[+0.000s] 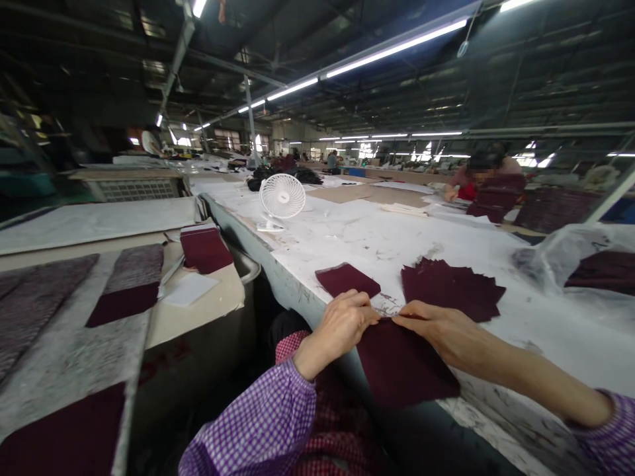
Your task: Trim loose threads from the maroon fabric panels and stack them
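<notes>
Both my hands meet at the top edge of a dark maroon fabric piece (404, 363) that lies over the near edge of the white worktable (377, 241). My left hand (342, 325) pinches that edge with curled fingers. My right hand (436, 324) pinches it from the right, fingers pressed together. Just beyond my hands lie a single maroon piece (347, 279) and a fanned stack of maroon pieces (451, 287).
A small white desk fan (282, 197) stands farther up the table. A clear plastic bag (575, 254) with maroon fabric lies at right. A side table at left carries more maroon pieces (204, 248). Another person (476, 182) works at the far right.
</notes>
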The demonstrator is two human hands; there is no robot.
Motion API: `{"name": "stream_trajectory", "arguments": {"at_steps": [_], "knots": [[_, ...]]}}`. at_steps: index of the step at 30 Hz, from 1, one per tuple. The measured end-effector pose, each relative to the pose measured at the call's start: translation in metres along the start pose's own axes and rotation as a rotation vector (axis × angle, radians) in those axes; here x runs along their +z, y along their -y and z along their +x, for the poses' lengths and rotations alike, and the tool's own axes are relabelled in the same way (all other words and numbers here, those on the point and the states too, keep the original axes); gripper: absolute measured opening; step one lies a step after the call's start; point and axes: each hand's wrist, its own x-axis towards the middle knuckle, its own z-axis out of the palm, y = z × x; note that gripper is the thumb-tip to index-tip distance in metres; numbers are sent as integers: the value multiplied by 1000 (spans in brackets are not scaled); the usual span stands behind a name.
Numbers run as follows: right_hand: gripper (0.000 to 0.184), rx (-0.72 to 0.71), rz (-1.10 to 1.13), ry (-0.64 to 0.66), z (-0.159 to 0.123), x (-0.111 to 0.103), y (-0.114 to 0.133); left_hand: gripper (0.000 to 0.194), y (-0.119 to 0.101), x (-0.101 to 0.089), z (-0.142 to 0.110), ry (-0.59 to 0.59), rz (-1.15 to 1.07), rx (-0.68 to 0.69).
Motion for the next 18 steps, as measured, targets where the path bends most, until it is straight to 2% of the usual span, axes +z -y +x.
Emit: {"name": "stream_trajectory", "arguments": {"at_steps": [6, 10, 13, 18], "knots": [[52, -45, -190, 105, 12, -10, 5, 27, -1, -8, 0, 69, 105, 61], [48, -74, -193, 149, 16, -15, 2, 25, 2, -13, -5, 40, -18, -1], [54, -109, -193, 150, 18, -16, -1, 27, 6, -15, -11, 12, -102, -48], [66, -152, -279, 174, 29, -19, 5, 27, 13, -15, -18, -3, -183, -47]]}}
